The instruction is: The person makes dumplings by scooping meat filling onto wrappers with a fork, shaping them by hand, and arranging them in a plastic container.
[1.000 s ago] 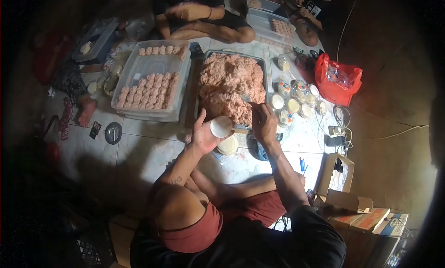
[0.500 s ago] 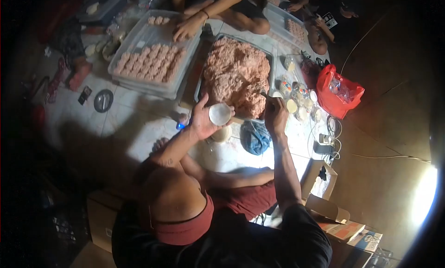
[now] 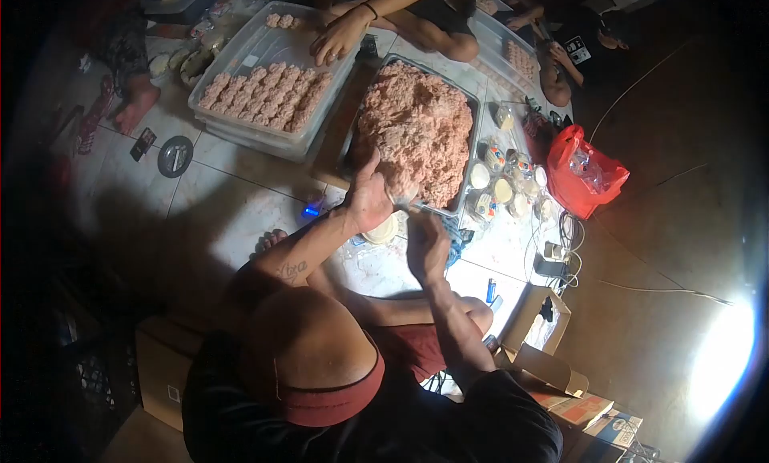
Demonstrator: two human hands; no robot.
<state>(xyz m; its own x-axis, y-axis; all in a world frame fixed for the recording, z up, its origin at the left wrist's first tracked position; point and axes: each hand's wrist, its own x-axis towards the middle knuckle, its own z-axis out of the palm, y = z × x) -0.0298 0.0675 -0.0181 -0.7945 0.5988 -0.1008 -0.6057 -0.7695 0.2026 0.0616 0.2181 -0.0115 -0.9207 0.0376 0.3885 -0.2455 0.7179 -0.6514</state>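
Observation:
My left hand (image 3: 369,200) holds a small round wrapper (image 3: 400,196) at the near edge of the metal tray (image 3: 474,142). Pink meat-like filling now shows at the wrapper. Close on its right, my right hand (image 3: 428,243) is closed around a thin tool whose tip meets the wrapper; the handle is mostly hidden in the fingers. A big mound of pink filling (image 3: 416,126) fills the tray. Below my left hand lies a stack of pale round wrappers (image 3: 381,230) on the tiled floor.
A plastic tub (image 3: 252,134) with rows of filled pieces stands left, under another person's hand (image 3: 343,38). Packs of round wrappers (image 3: 502,191) lie right of the tray, beside a red bag (image 3: 584,175) and cables. A lighter (image 3: 491,289) and open box (image 3: 538,319) are nearer.
My right hand has moved from the filling in the tray, left and down to the wrapper. Filling has appeared at the wrapper. The other person's hand has come down to the tub.

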